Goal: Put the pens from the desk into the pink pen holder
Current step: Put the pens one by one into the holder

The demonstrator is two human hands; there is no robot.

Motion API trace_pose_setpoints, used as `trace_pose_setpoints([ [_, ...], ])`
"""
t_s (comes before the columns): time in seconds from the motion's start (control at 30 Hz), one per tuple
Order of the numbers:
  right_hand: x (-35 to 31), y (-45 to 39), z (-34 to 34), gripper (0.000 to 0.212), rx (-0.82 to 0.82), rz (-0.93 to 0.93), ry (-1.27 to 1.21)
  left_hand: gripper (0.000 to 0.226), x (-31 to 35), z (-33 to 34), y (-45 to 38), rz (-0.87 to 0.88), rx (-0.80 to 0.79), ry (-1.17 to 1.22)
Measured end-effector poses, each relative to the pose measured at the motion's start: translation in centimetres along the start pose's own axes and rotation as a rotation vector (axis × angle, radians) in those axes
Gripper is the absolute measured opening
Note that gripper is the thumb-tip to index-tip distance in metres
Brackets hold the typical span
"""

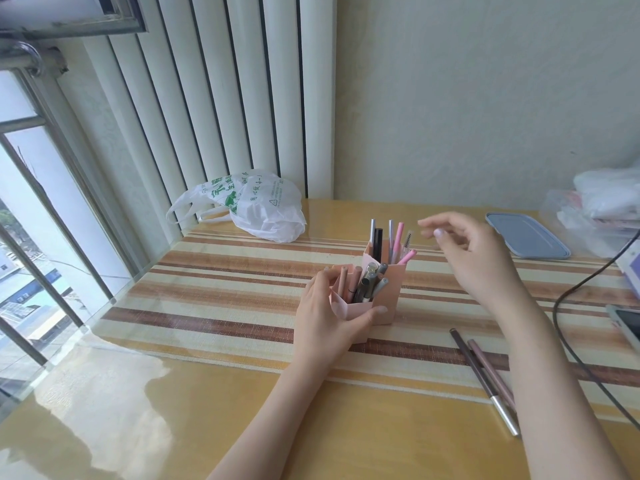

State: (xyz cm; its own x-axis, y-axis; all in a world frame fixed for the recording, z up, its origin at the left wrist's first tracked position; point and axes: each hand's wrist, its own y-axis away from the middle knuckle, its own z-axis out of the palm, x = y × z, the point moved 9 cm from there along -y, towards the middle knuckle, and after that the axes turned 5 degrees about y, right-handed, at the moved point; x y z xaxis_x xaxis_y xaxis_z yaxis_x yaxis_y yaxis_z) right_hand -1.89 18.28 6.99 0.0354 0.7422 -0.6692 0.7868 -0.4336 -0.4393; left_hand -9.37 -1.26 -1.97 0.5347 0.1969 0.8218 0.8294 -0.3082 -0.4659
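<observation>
Pink pen holder (pixel 384 292) sits on the striped mat (pixel 214 292), full of pens. Left hand (pixel 325 317) wraps around its front, thumb and fingers touching it. Right hand (pixel 474 254) hangs in the air just behind it, fingers spread, holding nothing. Two pens (pixel 485 375) lie side by side under the right arm, near the desk's front edge, with bare desk (pixel 173 410) around them

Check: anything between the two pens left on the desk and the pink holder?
Nothing lies on the desk between the two pens and the pink holder. The right forearm hangs above that stretch; the right hand is open and empty.
</observation>
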Motion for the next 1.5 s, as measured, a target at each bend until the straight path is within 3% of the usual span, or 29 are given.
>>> trace_pose_setpoints([
  [0.17,1.4,0.0,-0.4,0.015,-0.028,0.088,0.155,0.061,0.0,0.0,0.0,0.007,-0.001,0.01],
  [0.23,4.0,0.6,0.0,0.01,-0.227,0.269,0.278,0.06,0.0,0.1,0.1,0.01,-0.001,0.003],
  [0.33,7.5,3.8,1.6,0.007,-0.675,0.547,0.427,0.058,0.0,0.1,0.0,0.016,0.0,-0.007],
  [0.4,8.3,5.2,2.3,0.01,-0.81,0.617,0.502,0.058,0.0,0.1,0.0,0.019,0.0,-0.013],
  [0.6,9.4,5.2,4.4,0.032,-0.844,0.643,0.702,0.061,0.0,0.1,0.0,0.026,-0.002,-0.019],
  [0.8,9.3,4.8,4.8,0.035,-0.805,0.589,0.707,0.057,0.1,0.1,0.0,0.034,0.009,-0.034],
  [0.9,8.8,4.4,5.0,0.02,-0.746,0.546,0.567,0.056,0.1,0.0,0.0,0.036,0.006,-0.033],
  [1.03,6.3,2.3,3.6,0.008,-0.509,0.456,0.176,0.056,0.0,0.2,0.0,0.017,-0.02,-0.025],
  [1.2,0.6,0.6,0.4,0.01,-0.21,0.226,-0.264,0.045,-0.5,0.2,0.0,-0.075,-0.04,0.177],
  [1.5,-4.7,0.6,-3.0,0.017,0.161,-0.063,-0.551,0.051,-0.9,0.2,-0.5,-0.154,-0.032,0.272],
])
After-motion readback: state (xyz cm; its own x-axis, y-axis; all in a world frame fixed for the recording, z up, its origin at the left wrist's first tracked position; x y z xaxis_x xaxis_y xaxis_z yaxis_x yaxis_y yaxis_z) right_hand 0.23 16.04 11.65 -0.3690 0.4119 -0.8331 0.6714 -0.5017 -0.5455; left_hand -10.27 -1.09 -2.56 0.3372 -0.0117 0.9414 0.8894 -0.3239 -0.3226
